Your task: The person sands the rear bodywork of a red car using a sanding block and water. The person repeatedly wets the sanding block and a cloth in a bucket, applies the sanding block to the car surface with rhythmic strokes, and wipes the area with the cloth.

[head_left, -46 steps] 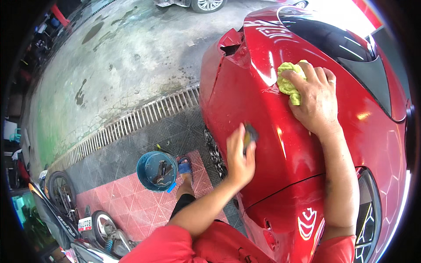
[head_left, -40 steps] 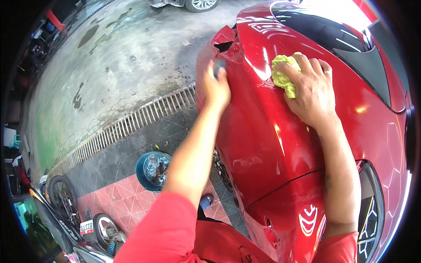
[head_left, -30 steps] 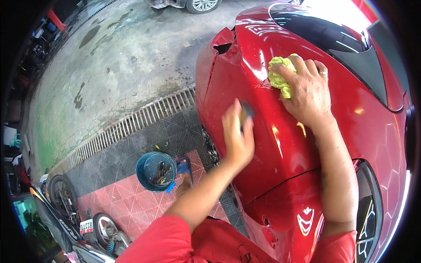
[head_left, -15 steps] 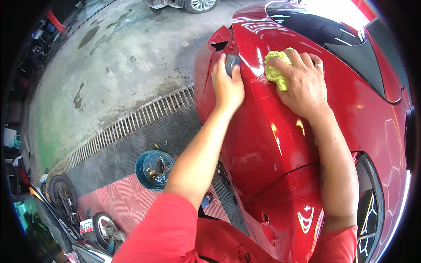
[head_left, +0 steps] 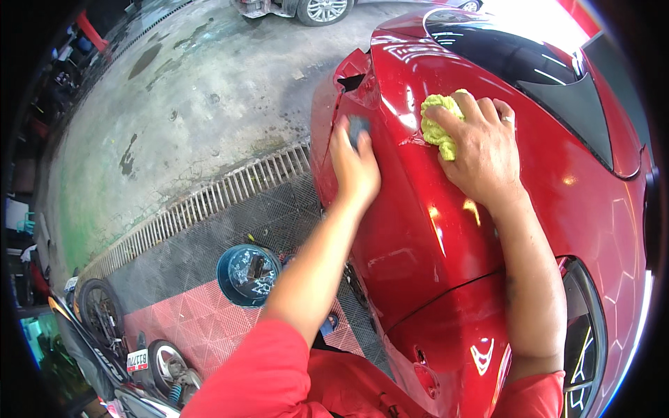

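Observation:
A glossy red car [head_left: 418, 230] fills the right side, its rear corner under my hands. In my left hand [head_left: 355, 167] is a dark grey block [head_left: 357, 129], gripped between thumb and fingers against the side of the rear corner. Just beyond it lies an open tail-light recess [head_left: 354, 80] in the bodywork. My right hand [head_left: 484, 143] rests on the upper panel, its fingers closed over a crumpled yellow-green cloth [head_left: 439, 129]. A ring shows on one of its fingers. Wet streaks mark the paint beside the cloth.
On the floor tiles left of the car stands a blue bucket [head_left: 244, 275] with liquid and dark things inside. A motorcycle [head_left: 118, 355] is at the lower left. A metal drain grate [head_left: 209, 202] crosses the floor. Another car's wheel [head_left: 325, 10] shows at the top.
My left hand has moved the grey block down along the car's corner, toward me. The right hand stays on the cloth at nearly the same spot. The whole view has shifted slightly.

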Demonstrator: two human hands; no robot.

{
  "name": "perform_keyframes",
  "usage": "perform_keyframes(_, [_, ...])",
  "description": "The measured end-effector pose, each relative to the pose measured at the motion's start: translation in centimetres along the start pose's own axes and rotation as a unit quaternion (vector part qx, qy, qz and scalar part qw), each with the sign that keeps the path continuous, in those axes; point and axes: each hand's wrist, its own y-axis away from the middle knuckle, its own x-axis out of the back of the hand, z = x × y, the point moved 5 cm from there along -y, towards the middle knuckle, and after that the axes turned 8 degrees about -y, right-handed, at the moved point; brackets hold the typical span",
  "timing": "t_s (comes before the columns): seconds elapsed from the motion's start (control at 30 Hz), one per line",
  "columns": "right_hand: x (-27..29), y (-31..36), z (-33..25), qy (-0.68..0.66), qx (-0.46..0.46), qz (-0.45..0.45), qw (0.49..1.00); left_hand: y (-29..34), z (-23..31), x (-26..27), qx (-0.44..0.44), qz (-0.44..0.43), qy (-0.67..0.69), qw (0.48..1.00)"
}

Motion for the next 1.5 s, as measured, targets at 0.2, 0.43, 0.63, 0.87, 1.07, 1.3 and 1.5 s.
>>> perform_keyframes(0.2, [0.8, -0.9, -0.6, -0.008, -0.001, 0.003, 1.0, -5.4, -0.8, 0.6, 0.025, -0.009, -0.002, 1.0])
perform_keyframes(0.43, [0.3, 0.0, 0.4, -0.002, -0.006, -0.001, 1.0, 0.4, 1.6, 0.1, -0.038, -0.034, -0.01, 0.999])
perform_keyframes(0.63, [0.5, -0.8, -0.8, -0.008, -0.002, 0.0, 1.0, -1.8, -3.7, 1.2, 0.048, -0.019, 0.0, 0.999])
perform_keyframes(0.87, [0.5, 0.1, 0.0, 0.012, 0.0, 0.02, 1.0, 8.3, -2.5, 3.2, -0.003, -0.048, -0.016, 0.999])
perform_keyframes(1.07, [-0.5, 0.0, 0.2, 0.028, 0.011, 0.004, 1.0, 9.8, -4.0, 4.0, 0.038, -0.053, 0.009, 0.998])
perform_keyframes(1.3, [0.0, 0.1, 0.3, 0.047, 0.019, 0.014, 0.999, 11.4, -6.7, 3.8, 0.084, -0.025, -0.044, 0.995])
perform_keyframes(1.5, [-0.8, 0.1, 0.3, 0.051, 0.023, 0.005, 0.998, 12.0, -8.6, 4.2, 0.091, -0.046, -0.041, 0.994])
